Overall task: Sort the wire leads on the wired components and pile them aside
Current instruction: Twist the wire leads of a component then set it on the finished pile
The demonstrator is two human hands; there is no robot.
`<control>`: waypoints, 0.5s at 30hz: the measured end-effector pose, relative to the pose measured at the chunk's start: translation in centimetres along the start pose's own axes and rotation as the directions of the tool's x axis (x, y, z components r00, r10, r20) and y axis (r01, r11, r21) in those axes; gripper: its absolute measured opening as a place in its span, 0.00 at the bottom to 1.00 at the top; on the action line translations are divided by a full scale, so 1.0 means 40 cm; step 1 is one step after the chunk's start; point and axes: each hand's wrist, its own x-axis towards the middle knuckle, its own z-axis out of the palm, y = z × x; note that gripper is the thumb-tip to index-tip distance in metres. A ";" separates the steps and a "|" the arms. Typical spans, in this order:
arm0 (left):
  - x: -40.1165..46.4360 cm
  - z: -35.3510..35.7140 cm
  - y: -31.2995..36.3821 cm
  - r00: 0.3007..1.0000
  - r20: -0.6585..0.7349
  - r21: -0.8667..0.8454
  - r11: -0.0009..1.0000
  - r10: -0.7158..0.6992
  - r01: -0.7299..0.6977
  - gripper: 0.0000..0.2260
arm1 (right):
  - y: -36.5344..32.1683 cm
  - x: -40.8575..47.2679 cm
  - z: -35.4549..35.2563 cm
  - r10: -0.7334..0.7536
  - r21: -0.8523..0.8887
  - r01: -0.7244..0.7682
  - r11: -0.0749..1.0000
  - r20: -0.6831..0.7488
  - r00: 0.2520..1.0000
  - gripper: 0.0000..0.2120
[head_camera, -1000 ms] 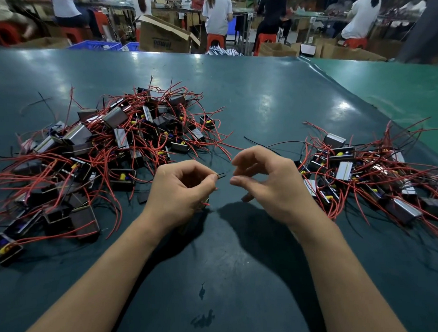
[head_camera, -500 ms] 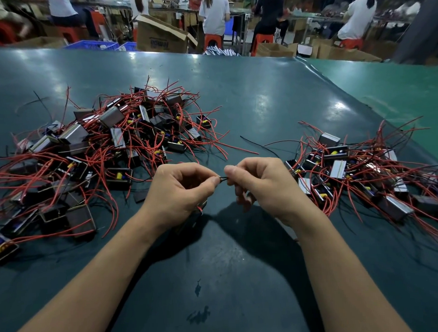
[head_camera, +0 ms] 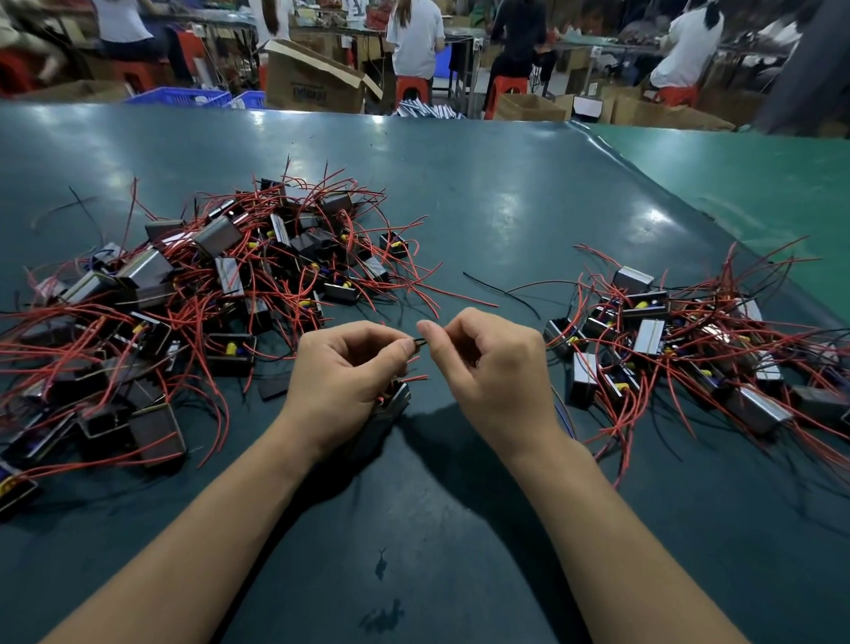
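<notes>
- A person's two bare hands meet over a dark teal work table (head_camera: pixel 457 185), seen from a head-worn camera looking down.
- The left hand (head_camera: pixel 348 377) has its fingers curled, thumb and forefinger pinching the end of a thin black wire lead (head_camera: pixel 420 341); a small boxy wired component (head_camera: pixel 396 401) shows under the heel and fingers of that hand, with short red leads poking out beside it.
- The right hand (head_camera: pixel 492 367) is curled too, its thumb and forefinger closed on the other side of the same black lead, so that the fingertips of both hands nearly touch.
- To the left lies a large pile of components (head_camera: pixel 210 300), metal-cased blocks with yellow parts, tangled in red wire leads that spread out over the table.
- To the right, well apart from it, sits a smaller pile of the same components (head_camera: pixel 664 342), its red leads fanning toward the table's right edge.
- A loose black wire (head_camera: pixel 499 290) lies on the table between the piles, beyond the hands.
- Beyond the far edge of the table, workers sit on red stools (head_camera: pixel 411 88) with their backs to the camera, among an open cardboard box (head_camera: pixel 308 82) and blue crates (head_camera: pixel 184 96).
</notes>
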 end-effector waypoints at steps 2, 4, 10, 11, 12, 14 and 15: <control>0.000 0.000 0.000 1.000 -0.001 0.004 1.000 -0.007 0.007 0.06 | 0.002 0.002 -0.001 -0.047 -0.046 0.046 0.998 -0.014 0.999 0.17; 0.003 -0.002 -0.001 1.000 -0.016 0.010 1.000 -0.019 0.019 0.06 | 0.007 0.004 -0.011 -0.046 0.001 0.046 0.999 0.059 0.997 0.16; 0.011 -0.009 -0.002 0.996 -0.053 0.005 0.998 -0.067 0.068 0.07 | 0.041 0.030 -0.062 -0.117 0.040 0.115 0.993 0.045 0.992 0.05; 0.010 -0.009 -0.001 0.997 -0.042 0.007 0.997 -0.072 0.072 0.06 | 0.046 0.030 -0.062 -0.156 0.016 0.156 0.988 0.048 0.987 0.07; 0.010 -0.009 0.000 0.997 -0.025 0.010 0.997 -0.077 0.077 0.06 | 0.051 0.029 -0.059 -0.190 -0.008 0.191 0.982 0.074 0.979 0.09; 0.008 -0.009 0.002 0.996 0.011 0.017 0.996 -0.089 0.089 0.07 | 0.058 0.029 -0.053 -0.208 -0.017 0.213 0.977 0.139 0.968 0.10; 0.007 -0.009 0.003 0.995 0.022 0.020 0.995 -0.096 0.095 0.07 | 0.060 0.030 -0.051 -0.202 -0.006 0.206 0.979 0.159 0.966 0.09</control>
